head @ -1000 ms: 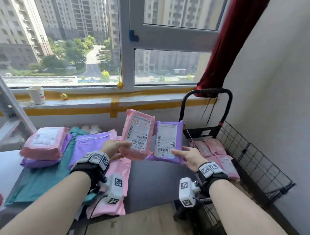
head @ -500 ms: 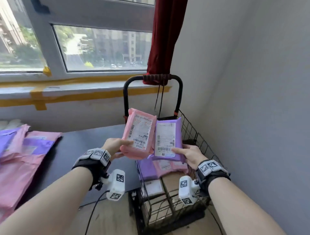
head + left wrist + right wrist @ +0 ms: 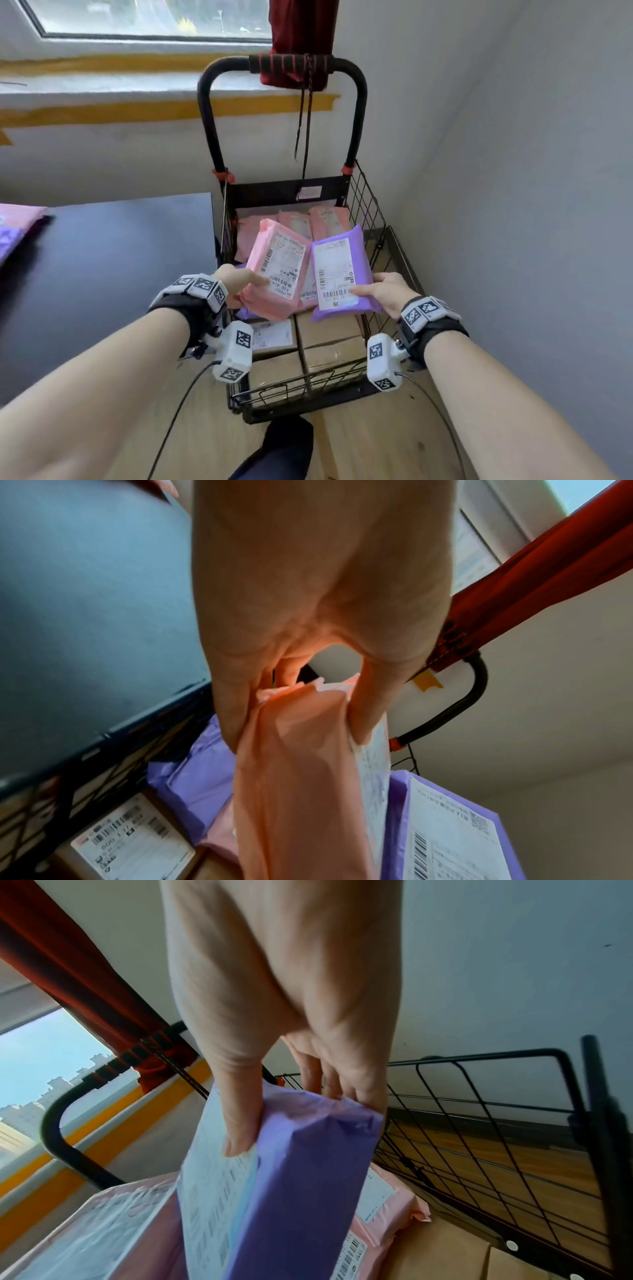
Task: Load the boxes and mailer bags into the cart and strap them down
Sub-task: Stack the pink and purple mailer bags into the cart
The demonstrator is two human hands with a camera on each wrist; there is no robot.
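Observation:
My left hand [image 3: 239, 284] grips a pink mailer bag [image 3: 277, 270] by its near end, thumb on the white label. Beside it my right hand [image 3: 380, 291] grips a purple mailer bag [image 3: 339, 274] the same way. Both bags hang tilted above the black wire cart [image 3: 376, 219]. Inside the cart lie several pink mailer bags [image 3: 301, 222] at the back and cardboard boxes [image 3: 329, 335] at the front. In the left wrist view the fingers [image 3: 232, 712] pinch the pink bag [image 3: 298, 791]. In the right wrist view the thumb [image 3: 240, 1123] presses the purple bag [image 3: 301, 1177].
A dark table [image 3: 102, 260] stands left of the cart, with pink and purple mailers [image 3: 13, 222] at its far left edge. The cart's handle [image 3: 287, 65] rises at the back with a red curtain [image 3: 298, 41] and a cord [image 3: 305, 120] hanging over it. A grey wall [image 3: 513, 205] is close on the right.
Both hands have carried the two bags from over the table rightward and down, to just above the cart. The view has turned toward the cart.

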